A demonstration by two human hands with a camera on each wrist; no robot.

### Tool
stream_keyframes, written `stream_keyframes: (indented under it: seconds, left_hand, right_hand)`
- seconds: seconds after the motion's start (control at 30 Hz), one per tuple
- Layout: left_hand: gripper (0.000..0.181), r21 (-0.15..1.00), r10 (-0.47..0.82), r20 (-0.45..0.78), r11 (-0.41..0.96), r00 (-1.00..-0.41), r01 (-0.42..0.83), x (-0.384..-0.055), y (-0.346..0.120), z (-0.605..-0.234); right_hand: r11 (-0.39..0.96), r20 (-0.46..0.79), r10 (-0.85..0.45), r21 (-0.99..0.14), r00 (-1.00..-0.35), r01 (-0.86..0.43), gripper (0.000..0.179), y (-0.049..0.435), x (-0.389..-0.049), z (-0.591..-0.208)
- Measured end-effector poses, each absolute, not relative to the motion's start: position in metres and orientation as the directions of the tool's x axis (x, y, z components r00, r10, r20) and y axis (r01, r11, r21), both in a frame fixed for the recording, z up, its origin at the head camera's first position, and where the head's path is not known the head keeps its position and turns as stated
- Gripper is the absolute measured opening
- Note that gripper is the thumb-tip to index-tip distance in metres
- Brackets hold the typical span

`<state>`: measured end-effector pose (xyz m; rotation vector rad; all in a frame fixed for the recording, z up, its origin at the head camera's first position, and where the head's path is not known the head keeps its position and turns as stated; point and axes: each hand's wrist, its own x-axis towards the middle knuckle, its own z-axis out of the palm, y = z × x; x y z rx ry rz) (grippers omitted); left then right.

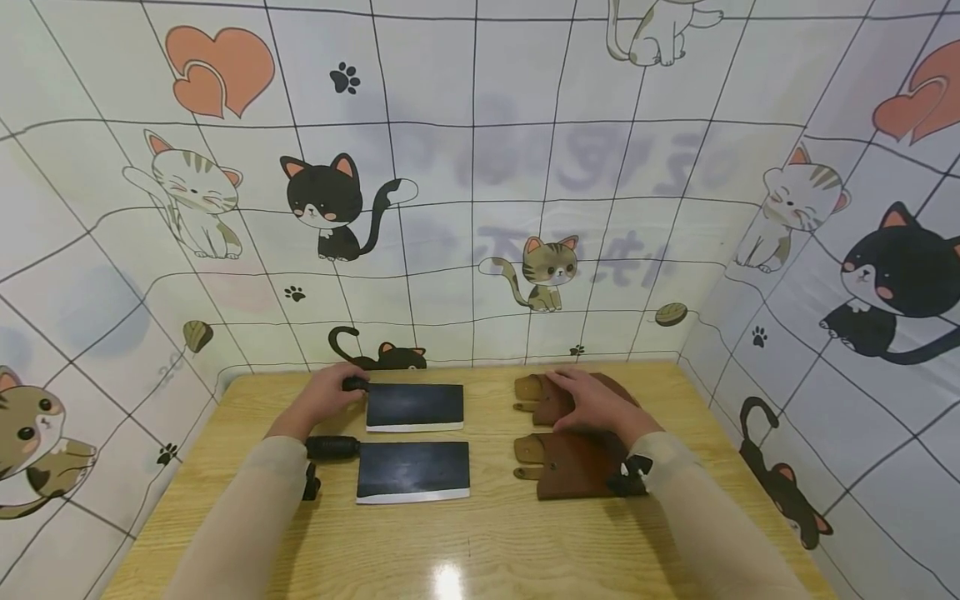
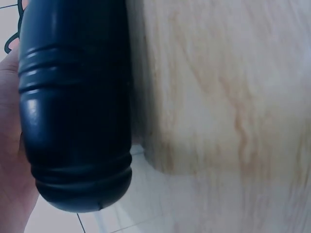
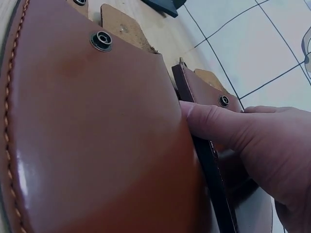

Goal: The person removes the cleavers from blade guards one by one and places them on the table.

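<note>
Two cleavers with dark blades and black handles lie one behind the other, blades pointing right. At the far cleaver [image 1: 415, 406], my left hand [image 1: 327, 397] holds the handle and hides most of it. The near cleaver [image 1: 413, 472] lies free below that wrist; its ridged handle [image 2: 77, 126] fills much of the left wrist view. To the right are two brown leather sheaths with snap straps. My right hand [image 1: 596, 406] grips the far sheath [image 1: 552, 410] across its width, thumb [image 3: 216, 121] on the near edge. Directly in front lies the near sheath [image 1: 573, 475], beneath the right wrist.
Everything rests on a light wooden table [image 1: 375, 550]. A white grid-patterned cloth [image 1: 480, 167] with cartoon cats rises behind it and along both sides. The blades and sheaths have a strip of bare wood between them.
</note>
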<state>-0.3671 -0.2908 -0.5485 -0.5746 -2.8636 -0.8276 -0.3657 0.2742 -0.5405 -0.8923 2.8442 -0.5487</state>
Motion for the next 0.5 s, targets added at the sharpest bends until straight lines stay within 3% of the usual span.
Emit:
stream_keyframes:
  seconds: [0.5]
  left_hand:
    - [0.028, 0.485, 0.335, 0.154, 0.794, -0.929, 0.367, -0.3710, -0.2891, -0.5547]
  right_hand:
    - [0.753, -0.159, -0.590, -0.463, -0.792, -0.468, 0.104, 0.2700, -0.3702, -0.5329]
